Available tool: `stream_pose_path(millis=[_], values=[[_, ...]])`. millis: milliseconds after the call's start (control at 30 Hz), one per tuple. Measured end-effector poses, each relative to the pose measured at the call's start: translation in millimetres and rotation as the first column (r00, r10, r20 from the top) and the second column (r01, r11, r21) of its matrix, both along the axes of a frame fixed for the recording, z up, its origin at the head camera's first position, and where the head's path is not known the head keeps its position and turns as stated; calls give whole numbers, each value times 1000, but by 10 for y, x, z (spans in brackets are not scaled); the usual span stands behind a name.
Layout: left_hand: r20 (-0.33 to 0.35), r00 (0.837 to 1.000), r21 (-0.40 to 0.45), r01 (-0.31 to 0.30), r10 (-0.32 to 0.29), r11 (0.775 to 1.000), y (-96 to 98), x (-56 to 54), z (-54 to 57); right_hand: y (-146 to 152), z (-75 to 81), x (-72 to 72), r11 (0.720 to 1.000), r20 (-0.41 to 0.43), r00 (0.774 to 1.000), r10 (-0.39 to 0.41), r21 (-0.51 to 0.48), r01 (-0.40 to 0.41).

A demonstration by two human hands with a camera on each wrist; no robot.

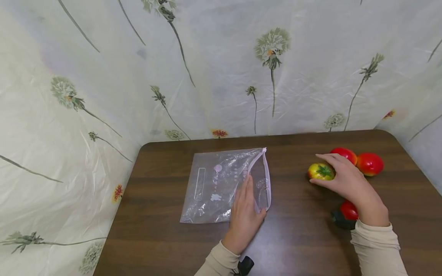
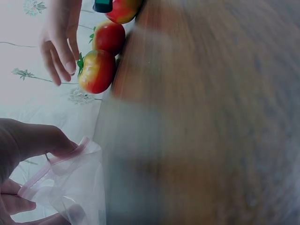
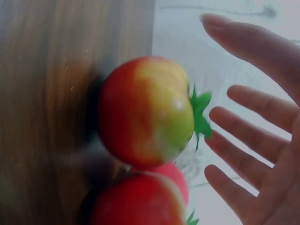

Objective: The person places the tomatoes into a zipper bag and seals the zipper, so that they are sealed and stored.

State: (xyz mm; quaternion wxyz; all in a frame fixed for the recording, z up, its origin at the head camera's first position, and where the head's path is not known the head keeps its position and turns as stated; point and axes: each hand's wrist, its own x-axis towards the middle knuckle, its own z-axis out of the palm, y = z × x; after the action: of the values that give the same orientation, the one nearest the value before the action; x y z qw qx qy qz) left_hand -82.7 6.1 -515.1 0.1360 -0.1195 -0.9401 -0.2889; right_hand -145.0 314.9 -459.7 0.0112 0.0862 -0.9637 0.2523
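The yellow tomato (image 1: 321, 171) sits on the left-hand side of the right hand's (image 1: 348, 180) palm, in the gap between spread thumb and fingertips. The right wrist view shows space between these fingers and the fruit, so nothing is gripped there. It is round, with no long axis to speak of; its leaf (image 3: 200, 114) faces the hand. The right hand is by far the nearer; from the left hand (image 1: 244, 214) the tomato lies to the right and a little farther forward, across a stretch of table (image 1: 290, 230).

The left hand lies on the bag (image 1: 214, 184), fingers nearly straight along the film, thumb held apart at the near end of the rim (image 1: 267, 176). The bag spreads leftward from this hand, its mouth parted and facing the tomato's side.

Two red tomatoes (image 1: 370, 164) rest just beyond the right hand's knuckles. Another red fruit (image 1: 349, 210) shows beside the right wrist, partly hidden by a dark object (image 1: 341, 221). A floral sheet (image 1: 214, 76) hangs beyond both hands.
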Motion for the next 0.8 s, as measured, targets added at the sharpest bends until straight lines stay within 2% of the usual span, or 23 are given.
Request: stream_pose_path(millis=[367,633,800], values=[[37,999,31,2,-3,1000,-7,-10,1,200,-75,22,998,49,997,-58,23,57],[15,1000,30,4,-4,1000,-20,-22,2,285,-173,9,999,17,999,-39,11,39],[16,1000,29,2,-3,1000,-24,-28,4,310,-212,-1,999,44,998,-35,3,35]])
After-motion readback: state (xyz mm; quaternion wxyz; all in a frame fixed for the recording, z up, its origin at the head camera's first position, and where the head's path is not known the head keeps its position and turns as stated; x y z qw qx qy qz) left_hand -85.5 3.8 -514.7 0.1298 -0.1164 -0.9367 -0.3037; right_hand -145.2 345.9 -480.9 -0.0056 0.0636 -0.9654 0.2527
